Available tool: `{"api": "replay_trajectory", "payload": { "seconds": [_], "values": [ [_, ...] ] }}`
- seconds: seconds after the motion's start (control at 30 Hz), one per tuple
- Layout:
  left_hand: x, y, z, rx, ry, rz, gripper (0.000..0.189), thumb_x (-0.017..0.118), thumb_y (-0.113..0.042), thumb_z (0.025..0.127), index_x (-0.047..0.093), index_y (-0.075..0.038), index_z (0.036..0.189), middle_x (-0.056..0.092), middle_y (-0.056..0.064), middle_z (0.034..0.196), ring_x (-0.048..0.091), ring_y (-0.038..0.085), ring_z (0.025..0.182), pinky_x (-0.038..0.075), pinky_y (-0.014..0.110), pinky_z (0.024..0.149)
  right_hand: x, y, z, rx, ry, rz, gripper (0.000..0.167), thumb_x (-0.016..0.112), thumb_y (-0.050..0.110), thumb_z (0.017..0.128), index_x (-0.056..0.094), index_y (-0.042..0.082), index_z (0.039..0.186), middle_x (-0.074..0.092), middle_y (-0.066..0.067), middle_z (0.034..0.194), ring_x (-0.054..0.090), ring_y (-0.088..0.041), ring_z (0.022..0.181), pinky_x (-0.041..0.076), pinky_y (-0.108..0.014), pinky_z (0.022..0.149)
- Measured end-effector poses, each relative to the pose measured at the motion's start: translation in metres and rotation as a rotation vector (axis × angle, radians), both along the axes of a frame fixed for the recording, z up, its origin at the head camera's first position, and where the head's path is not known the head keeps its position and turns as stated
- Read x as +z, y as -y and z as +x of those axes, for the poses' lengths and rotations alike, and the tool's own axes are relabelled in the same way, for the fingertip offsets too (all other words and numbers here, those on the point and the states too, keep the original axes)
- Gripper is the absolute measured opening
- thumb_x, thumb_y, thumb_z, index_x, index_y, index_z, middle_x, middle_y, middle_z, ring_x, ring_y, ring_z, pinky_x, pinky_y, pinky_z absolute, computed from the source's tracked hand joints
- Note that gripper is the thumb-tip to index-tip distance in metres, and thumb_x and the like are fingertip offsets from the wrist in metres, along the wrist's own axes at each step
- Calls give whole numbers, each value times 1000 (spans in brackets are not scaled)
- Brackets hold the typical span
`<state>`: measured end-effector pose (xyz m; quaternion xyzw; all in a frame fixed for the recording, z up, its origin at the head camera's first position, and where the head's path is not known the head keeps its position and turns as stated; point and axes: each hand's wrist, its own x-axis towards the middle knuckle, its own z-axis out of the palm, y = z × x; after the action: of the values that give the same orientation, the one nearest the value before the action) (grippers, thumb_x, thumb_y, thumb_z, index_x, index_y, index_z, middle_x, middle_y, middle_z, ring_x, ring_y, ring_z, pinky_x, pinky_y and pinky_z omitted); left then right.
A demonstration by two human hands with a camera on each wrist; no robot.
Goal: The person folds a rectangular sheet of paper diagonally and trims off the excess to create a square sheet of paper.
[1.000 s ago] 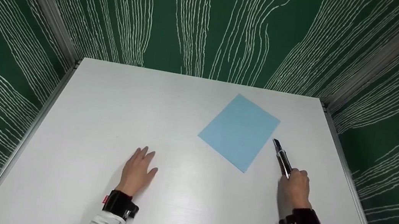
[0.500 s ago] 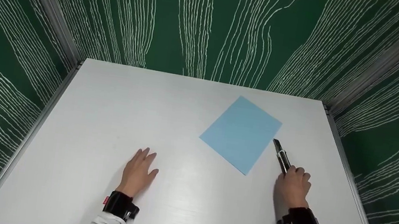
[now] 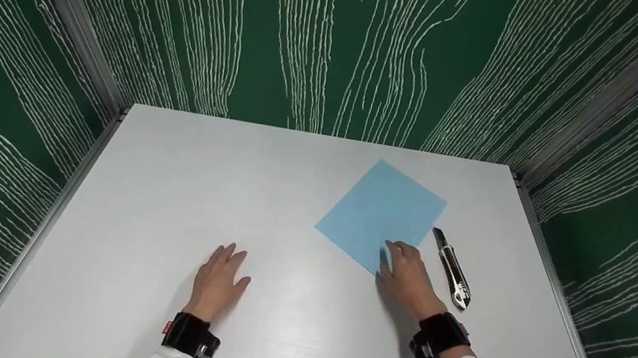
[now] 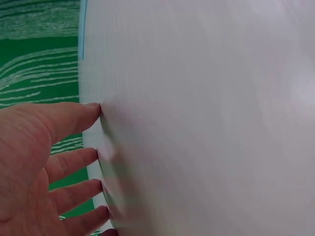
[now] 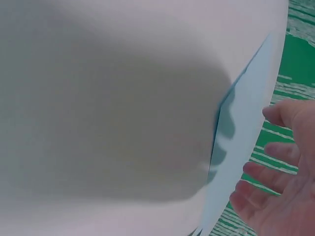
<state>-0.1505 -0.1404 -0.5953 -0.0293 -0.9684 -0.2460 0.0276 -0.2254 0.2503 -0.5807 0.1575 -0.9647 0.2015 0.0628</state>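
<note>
A light blue sheet of paper (image 3: 380,208) lies turned at an angle on the white table (image 3: 170,184). Over its near corner hovers my right hand (image 3: 409,280), fingers loosely bent and holding nothing; in the right wrist view the fingers (image 5: 266,177) stand apart from the paper (image 5: 241,118), their shadow falling on it. A utility knife (image 3: 452,269) with a dark and silver handle lies just right of the paper and of that hand. To the left, my left hand (image 3: 217,283) rests on the table with fingers spread, its fingertips touching the surface in the left wrist view.
Green walls (image 3: 287,45) with white wavy lines surround the table at the back and sides. Grey metal posts (image 3: 79,12) rise at the two back corners. Black camera bands (image 3: 190,334) sit on both wrists.
My right hand has let go of the utility knife, leaving it on the table, and has moved left over the paper's near corner. The left hand has stayed in place.
</note>
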Motion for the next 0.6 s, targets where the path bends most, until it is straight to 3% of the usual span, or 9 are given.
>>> {"api": "replay_trajectory", "payload": {
  "seconds": [0.17,0.37,0.6],
  "values": [
    [3,-1,-1,1,-7,11,52,72,-21,91,58,-2,137,48,25,149,42,47,140,44,63,104,-6,9,-2,75,10,13,53,69,11,92,52,-7,138,51,-36,136,49,-54,127,46,-63,100],
    [5,-1,-5,1,-8,10,53,74,-20,89,58,0,136,50,26,146,45,48,137,46,62,103,-13,8,-2,89,82,46,59,64,17,96,44,-10,144,37,-40,147,36,-56,138,39,-65,107],
    [4,-1,-5,-8,-15,-24,55,75,-20,88,58,-1,136,53,25,142,49,44,132,51,56,98,-11,11,-2,135,135,47,53,62,17,97,49,-9,142,39,-37,149,35,-57,140,34,-63,113]
  ]
}}
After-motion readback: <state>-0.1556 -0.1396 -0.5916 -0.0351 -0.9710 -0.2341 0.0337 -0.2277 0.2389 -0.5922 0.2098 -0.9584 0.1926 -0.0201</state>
